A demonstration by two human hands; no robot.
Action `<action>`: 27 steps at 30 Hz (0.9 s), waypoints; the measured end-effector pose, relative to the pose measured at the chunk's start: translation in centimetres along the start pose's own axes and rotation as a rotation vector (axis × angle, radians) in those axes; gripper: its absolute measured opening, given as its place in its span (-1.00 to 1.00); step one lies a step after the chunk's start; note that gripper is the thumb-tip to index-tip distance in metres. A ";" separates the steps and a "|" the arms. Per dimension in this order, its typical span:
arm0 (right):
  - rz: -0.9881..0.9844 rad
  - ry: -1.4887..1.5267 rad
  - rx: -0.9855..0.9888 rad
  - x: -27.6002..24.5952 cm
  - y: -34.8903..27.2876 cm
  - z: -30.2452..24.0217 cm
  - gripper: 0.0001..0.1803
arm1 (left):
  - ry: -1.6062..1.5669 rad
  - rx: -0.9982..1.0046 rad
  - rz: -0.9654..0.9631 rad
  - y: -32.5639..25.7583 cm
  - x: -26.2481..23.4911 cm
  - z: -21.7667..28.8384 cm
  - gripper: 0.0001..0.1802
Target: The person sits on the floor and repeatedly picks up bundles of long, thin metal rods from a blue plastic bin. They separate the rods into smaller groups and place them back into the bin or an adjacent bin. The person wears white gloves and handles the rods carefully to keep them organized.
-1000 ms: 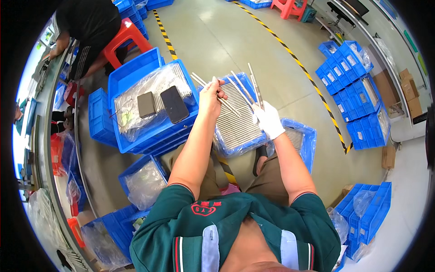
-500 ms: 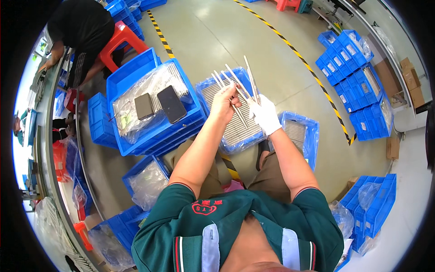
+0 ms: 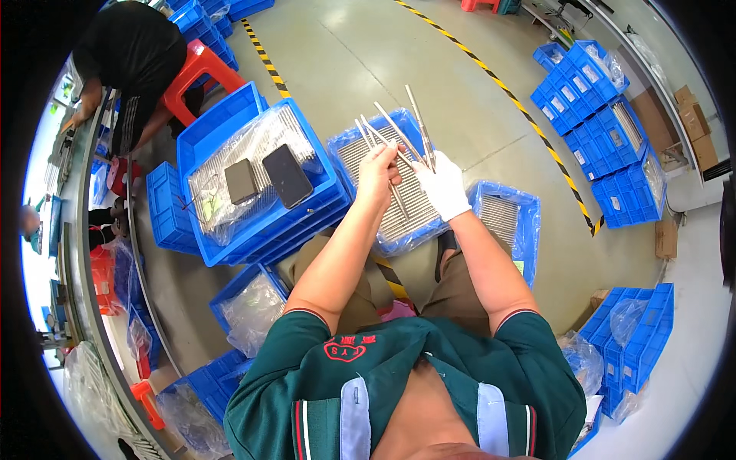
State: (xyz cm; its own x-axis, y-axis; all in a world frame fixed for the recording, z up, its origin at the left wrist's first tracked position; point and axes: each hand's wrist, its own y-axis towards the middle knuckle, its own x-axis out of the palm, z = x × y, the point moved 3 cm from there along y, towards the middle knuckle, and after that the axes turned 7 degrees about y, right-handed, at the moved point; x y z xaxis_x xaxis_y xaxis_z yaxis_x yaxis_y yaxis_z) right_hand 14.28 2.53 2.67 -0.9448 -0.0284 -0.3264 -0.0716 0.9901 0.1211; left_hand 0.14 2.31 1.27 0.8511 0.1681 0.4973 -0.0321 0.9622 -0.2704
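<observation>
Presently the seated person holds a fanned bundle of thin metal rods (image 3: pixel 399 130) above a blue crate of metal rods (image 3: pixel 383 192) that rests on the lap. The left hand (image 3: pixel 377 172), bare, is closed around the lower ends of the bundle, fingers curled and pinching the rods together. The right hand (image 3: pixel 443 184), in a white glove, is closed on the same bundle just beside the left, thumb and fingers pressed on the shafts. The rods splay upward and apart at their free ends; they are not aligned.

Beside the left knee stands a larger blue crate (image 3: pixel 230 153) lined with clear plastic, with two dark phones (image 3: pixel 268 178) lying on the plastic. A smaller blue crate (image 3: pixel 506 218) with more rods sits by the right knee. Another person on a red stool (image 3: pixel 199 69) works at a desk (image 3: pixel 84 199) at the left edge. Stacked blue crates (image 3: pixel 598 92) stand well apart on the floor.

Risk, as judged: the loose fan could let a single rod slip from the grip and fall to the concrete floor (image 3: pixel 368 54) or between the crates, since only the lower ends are held. The crate on the lap has no visible support other than the legs, so a shift of the knees could tip it
</observation>
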 end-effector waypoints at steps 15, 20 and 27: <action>0.089 0.047 0.030 0.3 0.1 0.0 -0.70 | 0.088 -0.034 -0.024 -1.9 2.1 -1.5 -0.78; 0.143 -0.007 0.058 -0.4 1.1 0.1 -0.73 | 0.171 -0.033 -0.068 -1.8 1.6 -1.5 -0.81; 0.143 0.538 0.292 -1.9 3.6 1.2 -0.80 | 0.628 -0.095 -0.344 -2.4 2.2 -1.8 -0.76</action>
State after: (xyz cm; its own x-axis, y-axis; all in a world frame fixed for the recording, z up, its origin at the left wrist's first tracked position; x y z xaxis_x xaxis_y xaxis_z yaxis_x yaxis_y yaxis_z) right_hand 16.22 6.26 2.64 -0.9727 0.1165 0.2007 0.0855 0.9839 -0.1568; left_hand 3.08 -0.06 1.52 0.9462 -0.3236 0.0069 0.3135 0.9109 -0.2682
